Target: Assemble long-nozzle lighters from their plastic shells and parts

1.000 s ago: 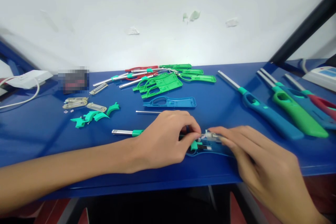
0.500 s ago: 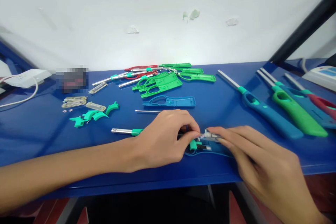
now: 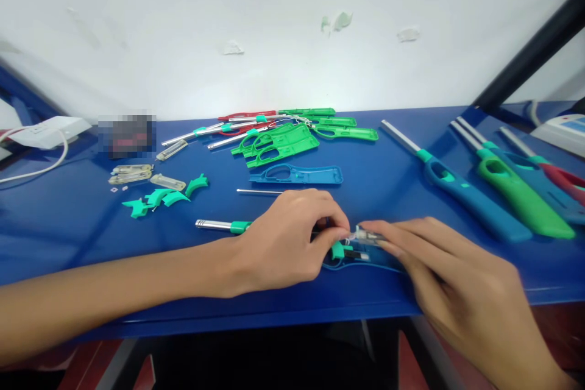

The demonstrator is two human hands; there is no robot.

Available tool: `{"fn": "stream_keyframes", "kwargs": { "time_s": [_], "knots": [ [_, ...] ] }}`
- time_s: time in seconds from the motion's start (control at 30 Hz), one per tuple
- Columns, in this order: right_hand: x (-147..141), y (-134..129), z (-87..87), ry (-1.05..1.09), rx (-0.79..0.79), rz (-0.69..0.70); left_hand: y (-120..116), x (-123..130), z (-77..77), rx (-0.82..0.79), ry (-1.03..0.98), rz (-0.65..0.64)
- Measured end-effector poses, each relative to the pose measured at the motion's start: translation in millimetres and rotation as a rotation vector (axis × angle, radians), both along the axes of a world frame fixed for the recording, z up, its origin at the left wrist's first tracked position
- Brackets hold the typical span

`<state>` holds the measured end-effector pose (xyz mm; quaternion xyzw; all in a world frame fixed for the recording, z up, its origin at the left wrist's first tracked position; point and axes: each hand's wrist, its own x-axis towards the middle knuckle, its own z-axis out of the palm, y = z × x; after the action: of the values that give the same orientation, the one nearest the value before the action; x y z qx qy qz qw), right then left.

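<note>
My right hand (image 3: 461, 280) pinches a clear fuel tank (image 3: 371, 237) between thumb and fingers, its fitted end pointing left. Close to that end, the thumb and fingertips of my left hand (image 3: 292, 241) are pressed together; what they hold is too small to make out. Beneath both hands lies an opened blue lighter handle half (image 3: 388, 260), partly covered. A green trigger (image 3: 337, 250) and a black igniter piece (image 3: 354, 253) show in it. The lighter's metal tube (image 3: 212, 224) with its green collar sticks out left of my left hand.
Behind my hands lie a blue handle half (image 3: 311, 175), green handle halves (image 3: 287, 144) and a thin metal rod (image 3: 258, 192). Loose green triggers (image 3: 169, 196) and clear tanks (image 3: 132, 175) are at left. Assembled lighters (image 3: 475, 198) lie at right, before a white device (image 3: 562, 134).
The view has shifted very slightly. Both hands keep nearly the same place and grip, and the fuel tank stays in my right hand.
</note>
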<state>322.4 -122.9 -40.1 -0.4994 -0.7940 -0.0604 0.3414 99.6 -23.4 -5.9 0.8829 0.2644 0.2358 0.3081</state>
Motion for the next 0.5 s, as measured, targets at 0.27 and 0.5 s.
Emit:
{"fn": "stream_keyframes", "kwargs": {
  "time_s": [0.27,0.5],
  "knots": [
    [-0.3,0.1,-1.6,0.027,-0.004,0.004,0.4,-0.1,-0.9,0.004,-0.007,-0.004],
    [0.0,0.5,-0.8,0.014,-0.008,0.004,1.0,0.0,-2.3,0.006,-0.010,-0.012]
  ]
}}
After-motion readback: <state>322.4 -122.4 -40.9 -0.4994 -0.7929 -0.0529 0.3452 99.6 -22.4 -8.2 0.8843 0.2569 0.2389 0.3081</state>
